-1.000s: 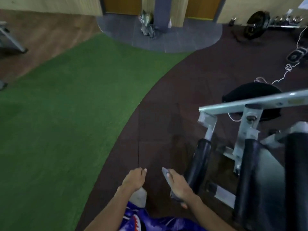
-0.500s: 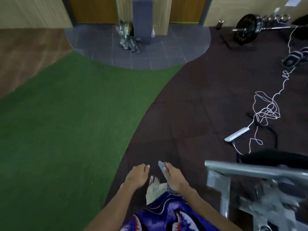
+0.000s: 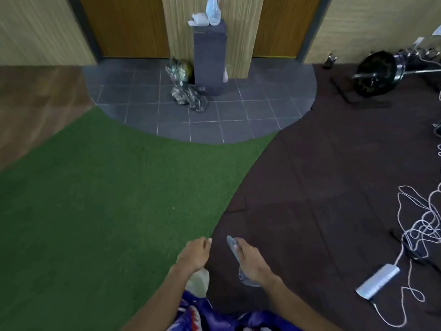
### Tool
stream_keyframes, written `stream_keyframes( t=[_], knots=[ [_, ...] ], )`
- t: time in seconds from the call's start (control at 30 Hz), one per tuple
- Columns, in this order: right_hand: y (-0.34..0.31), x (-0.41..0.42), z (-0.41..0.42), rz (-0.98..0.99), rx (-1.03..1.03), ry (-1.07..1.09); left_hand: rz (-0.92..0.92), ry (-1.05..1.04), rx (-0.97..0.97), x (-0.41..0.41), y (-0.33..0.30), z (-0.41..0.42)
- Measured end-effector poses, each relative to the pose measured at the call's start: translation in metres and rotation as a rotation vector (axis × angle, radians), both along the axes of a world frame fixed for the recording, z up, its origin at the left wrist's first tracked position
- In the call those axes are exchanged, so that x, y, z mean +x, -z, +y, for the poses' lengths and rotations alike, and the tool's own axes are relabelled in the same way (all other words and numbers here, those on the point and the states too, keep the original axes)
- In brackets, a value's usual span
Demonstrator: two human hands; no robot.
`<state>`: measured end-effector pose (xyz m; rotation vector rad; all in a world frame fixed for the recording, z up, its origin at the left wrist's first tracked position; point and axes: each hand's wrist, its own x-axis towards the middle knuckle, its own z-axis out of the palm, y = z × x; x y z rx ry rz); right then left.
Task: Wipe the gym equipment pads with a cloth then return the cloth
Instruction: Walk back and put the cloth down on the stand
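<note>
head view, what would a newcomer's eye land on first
The broad green turf fills the left and centre. Straight ahead a dark pedestal by the wall carries a spray bottle. At the bottom the right hand grips a grey cloth; a tangled white cord lies at right.

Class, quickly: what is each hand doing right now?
Left hand: loosely curled, holding nothing.
Right hand: grips the cloth.

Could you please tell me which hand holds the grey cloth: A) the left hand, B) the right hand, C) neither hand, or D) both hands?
B: the right hand grips the grey cloth, while the left hand, loosely curled beside it, holds nothing.
</note>
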<state>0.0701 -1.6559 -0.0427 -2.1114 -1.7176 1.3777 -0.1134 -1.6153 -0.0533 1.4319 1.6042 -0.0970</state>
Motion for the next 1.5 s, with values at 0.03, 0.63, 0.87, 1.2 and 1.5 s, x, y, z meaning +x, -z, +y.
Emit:
stream_keyframes(
  t=[0.03, 0.63, 0.87, 1.2, 1.5],
  knots=[
    [-0.002, 0.000, 0.034, 0.017, 0.006, 0.020, -0.002, 0.027, -0.004, -0.002, -0.009, 0.038],
    [0.004, 0.065, 0.710, 0.045, -0.004, 0.041, 0.036, 0.037, 0.048, 0.066, -0.007, 0.712],
    [-0.023, 0.092, 0.948, 0.087, 0.051, -0.004, 0.020, -0.084, 0.079, 0.088, -0.021, 0.941],
    [-0.010, 0.125, 1.298, 0.062, 0.073, -0.048, 0.059, -0.063, 0.193, 0.114, -0.015, 1.310],
    [-0.013, 0.155, 1.603, -0.080, 0.143, -0.452, 0.225, -0.058, 0.462, 0.121, -0.003, 1.561]
  ],
)
